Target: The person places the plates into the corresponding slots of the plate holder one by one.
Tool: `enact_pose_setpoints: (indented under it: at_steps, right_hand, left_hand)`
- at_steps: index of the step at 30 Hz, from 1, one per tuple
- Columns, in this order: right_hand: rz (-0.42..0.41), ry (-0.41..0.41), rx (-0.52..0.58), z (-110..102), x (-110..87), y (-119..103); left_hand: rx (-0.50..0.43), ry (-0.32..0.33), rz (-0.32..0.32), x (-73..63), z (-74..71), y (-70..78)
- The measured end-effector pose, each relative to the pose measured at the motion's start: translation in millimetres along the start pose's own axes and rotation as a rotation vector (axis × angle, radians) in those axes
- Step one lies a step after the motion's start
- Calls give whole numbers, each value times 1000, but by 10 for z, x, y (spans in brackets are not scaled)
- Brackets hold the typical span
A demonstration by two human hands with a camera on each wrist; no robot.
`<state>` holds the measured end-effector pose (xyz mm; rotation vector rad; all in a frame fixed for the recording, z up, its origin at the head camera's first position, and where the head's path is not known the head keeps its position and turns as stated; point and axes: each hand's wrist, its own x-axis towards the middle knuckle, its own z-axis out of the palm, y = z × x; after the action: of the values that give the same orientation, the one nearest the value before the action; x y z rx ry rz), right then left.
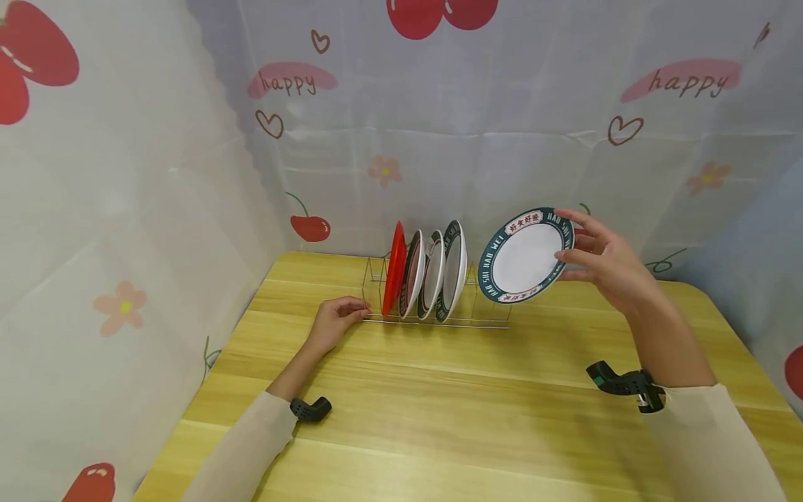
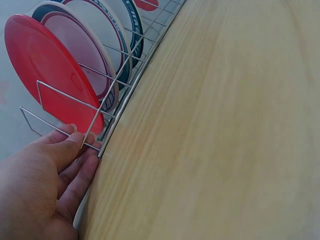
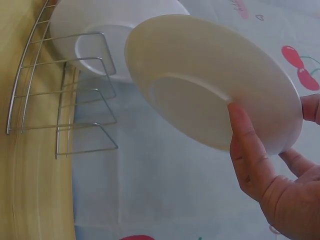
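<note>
My right hand (image 1: 611, 261) grips a white plate (image 1: 525, 256) with a dark green lettered rim by its right edge. The plate is raised and tilted beside the right end of a wire dish rack (image 1: 489, 323); its plain underside fills the middle of the right wrist view. At the rack's near left corner, my left hand (image 2: 47, 182) pinches the wire between thumb and fingers. Next to that hand, a red plate (image 1: 394, 270) stands on edge in the rack. To its right stand three white plates with dark patterned rims, the rightmost plate (image 1: 453, 272) being the largest.
The rack stands near the back of a wooden table (image 1: 439, 411), close to a cloth backdrop (image 1: 489, 160) printed with cherries, hearts and flowers. Wire slots at the rack's right end hold no plate. A black wrist camera (image 1: 627, 383) sits on my right forearm.
</note>
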<state>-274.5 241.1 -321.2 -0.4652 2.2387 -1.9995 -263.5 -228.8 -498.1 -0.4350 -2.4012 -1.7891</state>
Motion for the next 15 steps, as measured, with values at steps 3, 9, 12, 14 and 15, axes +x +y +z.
enact_pose_setpoints:
  at_steps: [3,9,12,14,15]
  right_hand:
    - [4,-18,-50,47,59,8]
    - [32,-42,-159,165,149,-10]
    - [46,-64,-187,220,183,-18]
    - [55,-76,-204,257,202,-21]
    - [59,-81,-211,274,213,-20]
  left_hand:
    - [-3,-3,4,-3,-1,-1]
    - [10,-2,7,1,-4,-7]
    - [12,1,17,-2,-3,-10]
    - [10,2,24,-7,-3,-13]
    - [9,1,27,-11,-3,-14]
